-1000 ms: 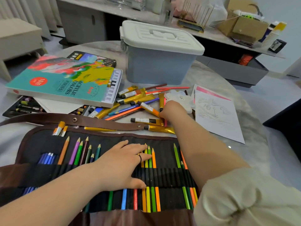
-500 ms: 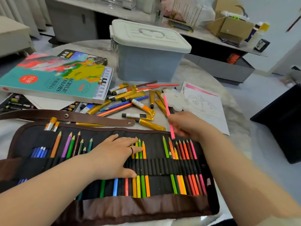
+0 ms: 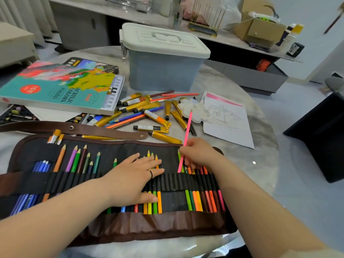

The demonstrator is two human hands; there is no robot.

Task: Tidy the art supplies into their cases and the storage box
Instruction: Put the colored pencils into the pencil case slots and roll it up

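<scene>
Head view: right grip (image 3: 199, 153) pinches a pink pencil (image 3: 186, 130) above the brown roll-up pencil case (image 3: 115, 224); left grip (image 3: 130, 180) lies released, flat there. Gold paint tubes (image 3: 163, 137) clutter the far counter (image 3: 260, 155).

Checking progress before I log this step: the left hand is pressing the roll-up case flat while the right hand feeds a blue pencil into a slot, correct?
Not quite. In the head view the pencil in the right hand is pink, not blue. The rest holds: the left hand lies flat on the roll-up case, and the pencil's lower end is at the slots.
</scene>
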